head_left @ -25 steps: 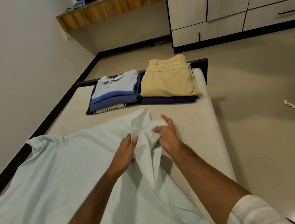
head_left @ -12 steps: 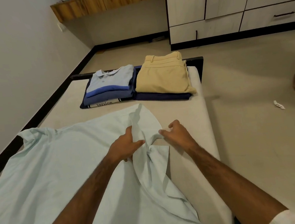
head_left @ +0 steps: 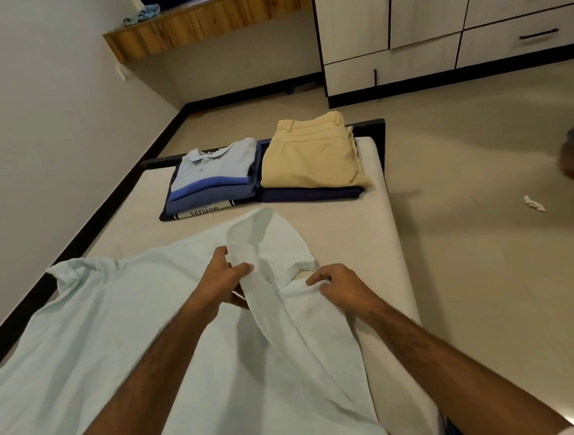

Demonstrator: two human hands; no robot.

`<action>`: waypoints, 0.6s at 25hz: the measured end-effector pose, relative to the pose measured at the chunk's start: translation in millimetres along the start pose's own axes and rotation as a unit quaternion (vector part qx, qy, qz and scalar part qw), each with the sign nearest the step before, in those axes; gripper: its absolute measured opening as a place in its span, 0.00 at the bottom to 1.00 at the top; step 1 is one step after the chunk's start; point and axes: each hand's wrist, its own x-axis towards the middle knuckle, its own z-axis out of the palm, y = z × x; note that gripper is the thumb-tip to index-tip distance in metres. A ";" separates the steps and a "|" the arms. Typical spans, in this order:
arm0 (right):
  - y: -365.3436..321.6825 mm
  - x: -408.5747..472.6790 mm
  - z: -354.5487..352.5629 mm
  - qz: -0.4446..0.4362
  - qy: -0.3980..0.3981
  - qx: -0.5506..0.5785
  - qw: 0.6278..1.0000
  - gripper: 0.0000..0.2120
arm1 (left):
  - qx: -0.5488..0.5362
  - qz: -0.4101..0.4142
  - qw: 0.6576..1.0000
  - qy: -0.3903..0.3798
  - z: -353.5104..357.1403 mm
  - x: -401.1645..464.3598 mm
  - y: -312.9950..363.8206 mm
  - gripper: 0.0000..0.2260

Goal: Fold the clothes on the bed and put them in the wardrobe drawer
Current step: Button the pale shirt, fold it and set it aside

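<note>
**Both hands on the shirt**

The pale shirt [head_left: 93,342] lies spread on the bed [head_left: 345,233]. The left hand [head_left: 220,284] pinches its raised collar strip; the right hand [head_left: 344,286] grips the fabric edge just beside. Two folded stacks [head_left: 264,171] sit at the bed's far end, drawers [head_left: 517,14] beyond.

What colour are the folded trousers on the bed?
The trousers are beige, seen in the head view.
</note>
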 end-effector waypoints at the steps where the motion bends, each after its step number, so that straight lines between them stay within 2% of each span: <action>1: 1.0 3.5 -2.9 -0.014 0.014 -0.046 0.999 0.19 | -0.004 0.000 1.000 -0.008 2.3 -1.0 0.5 0.20; 3: 0.7 10.7 -10.3 -0.037 0.049 -0.090 0.994 0.16 | -0.033 0.005 0.999 -0.023 9.2 -1.2 2.5 0.20; 5: -2.6 15.4 -18.3 -0.019 0.072 -0.035 0.997 0.11 | -0.056 0.018 0.998 -0.036 16.8 0.9 4.9 0.22; 7: -11.0 21.4 -19.6 0.016 0.065 0.008 0.998 0.15 | -0.061 0.035 0.997 -0.043 23.7 4.1 6.0 0.24; 9: -17.3 31.7 -13.7 0.038 0.047 -0.042 0.997 0.23 | -0.053 0.044 0.997 -0.040 29.0 5.8 6.1 0.25; 10: -21.3 35.1 -10.1 0.034 0.051 -0.078 0.995 0.22 | -0.048 0.045 0.997 -0.039 30.2 6.3 5.4 0.25; 11: -24.5 38.4 -5.7 0.021 0.073 -0.096 0.992 0.16 | -0.045 0.046 0.997 -0.038 30.1 6.2 4.5 0.25; 13: -33.3 40.0 -7.1 0.022 0.091 0.004 0.996 0.07 | -0.045 0.047 0.997 -0.036 27.6 6.0 2.5 0.25; 15: -35.4 39.4 -12.6 0.045 0.070 0.101 0.991 0.08 | -0.045 0.052 0.997 -0.035 25.0 6.1 1.9 0.26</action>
